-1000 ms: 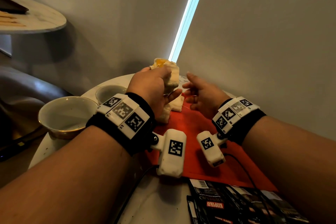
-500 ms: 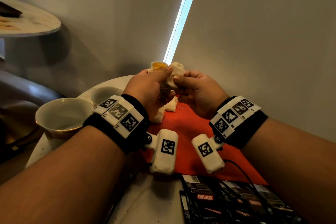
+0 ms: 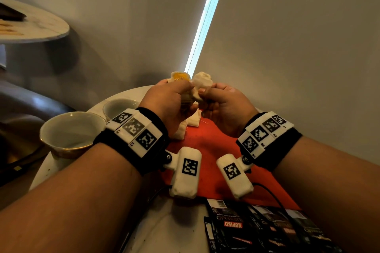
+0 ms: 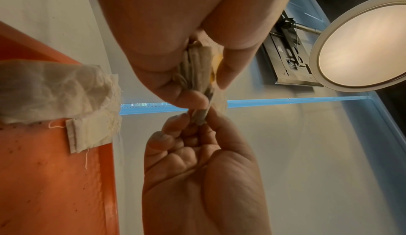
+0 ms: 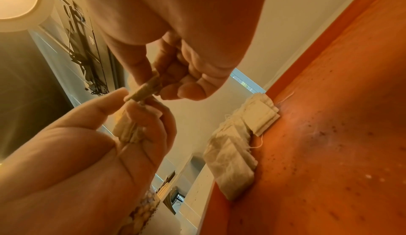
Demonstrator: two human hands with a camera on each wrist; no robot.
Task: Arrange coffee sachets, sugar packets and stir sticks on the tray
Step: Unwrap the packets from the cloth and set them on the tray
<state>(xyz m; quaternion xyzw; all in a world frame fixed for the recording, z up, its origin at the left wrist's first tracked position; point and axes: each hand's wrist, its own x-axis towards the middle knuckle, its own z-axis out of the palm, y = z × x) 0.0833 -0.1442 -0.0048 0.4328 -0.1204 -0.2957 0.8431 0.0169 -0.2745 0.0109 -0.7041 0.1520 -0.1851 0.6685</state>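
Note:
My left hand (image 3: 185,88) grips a bundle of white packets (image 3: 181,77) with a yellow one among them, raised above the far end of the red tray (image 3: 211,144). My right hand (image 3: 203,93) pinches one white packet (image 3: 202,80) at the bundle's edge between thumb and forefinger. The left wrist view shows the bundle (image 4: 197,68) edge-on, with the right hand (image 4: 193,122) pinching its tip. In the right wrist view the pinched packet (image 5: 145,89) sits between both hands. A few white packets (image 3: 193,122) lie at the tray's far edge. Black coffee sachets (image 3: 246,230) lie in front of the tray.
Two white cups (image 3: 70,129) (image 3: 117,107) stand left of the tray on the round table. A second round table (image 3: 41,26) sits at the upper left with pale sticks (image 3: 8,30) on it. A wall rises close behind the tray.
My right hand moved in from beside the bundle and took hold of one packet at its edge. Both hands stay raised over the tray's far end.

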